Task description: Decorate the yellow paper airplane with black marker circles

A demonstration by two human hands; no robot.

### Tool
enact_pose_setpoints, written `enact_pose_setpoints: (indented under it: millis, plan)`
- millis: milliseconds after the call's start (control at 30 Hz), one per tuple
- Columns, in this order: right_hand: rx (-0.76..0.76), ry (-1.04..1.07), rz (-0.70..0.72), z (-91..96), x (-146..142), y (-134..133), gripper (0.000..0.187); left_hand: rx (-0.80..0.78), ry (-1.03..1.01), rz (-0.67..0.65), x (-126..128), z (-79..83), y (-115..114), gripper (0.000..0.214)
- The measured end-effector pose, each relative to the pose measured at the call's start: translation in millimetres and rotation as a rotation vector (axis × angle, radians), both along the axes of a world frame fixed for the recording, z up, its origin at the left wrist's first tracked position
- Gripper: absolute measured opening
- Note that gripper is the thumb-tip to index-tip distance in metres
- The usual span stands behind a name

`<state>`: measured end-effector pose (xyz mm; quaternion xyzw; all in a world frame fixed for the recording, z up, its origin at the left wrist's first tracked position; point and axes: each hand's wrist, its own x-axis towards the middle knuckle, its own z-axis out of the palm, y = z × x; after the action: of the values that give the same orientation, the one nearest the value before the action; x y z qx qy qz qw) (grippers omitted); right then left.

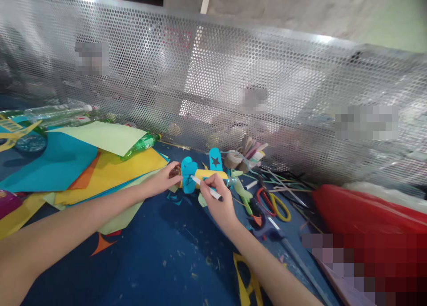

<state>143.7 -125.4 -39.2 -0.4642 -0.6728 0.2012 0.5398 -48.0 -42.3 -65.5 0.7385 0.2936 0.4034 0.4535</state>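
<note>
A small craft model [200, 172] of yellow body with cyan paper pieces, one bearing a black star, lies on the blue table [160, 252]. My left hand [165, 178] is closed on its left end, fingers at the cyan paper. My right hand [215, 197] grips a white marker pen [207, 187], its tip touching the cyan piece at the model's front.
Sheets of coloured paper [80, 163] and a green bottle [140, 145] lie at the left. Scissors [271, 203], tape rolls and strips sit right of the model. A red plastic sheet [360, 217] fills the right. A perforated metal screen [213, 83] stands behind. Yellow stencil pieces [245, 279] lie near.
</note>
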Motion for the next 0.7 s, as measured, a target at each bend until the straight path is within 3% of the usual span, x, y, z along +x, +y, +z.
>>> enact_pose_setpoints:
  millis: [433, 700]
  plan:
    - [-0.007, -0.033, -0.053, 3.2, 2.6, 0.2, 0.024, -0.002, 0.040, 0.049, -0.4, -3.9, 3.0, 0.043]
    - [-0.011, 0.010, -0.015, 5.0, -0.9, -1.4, 0.022, 0.002, 0.025, 0.053, -0.3, -0.5, 0.4, 0.041]
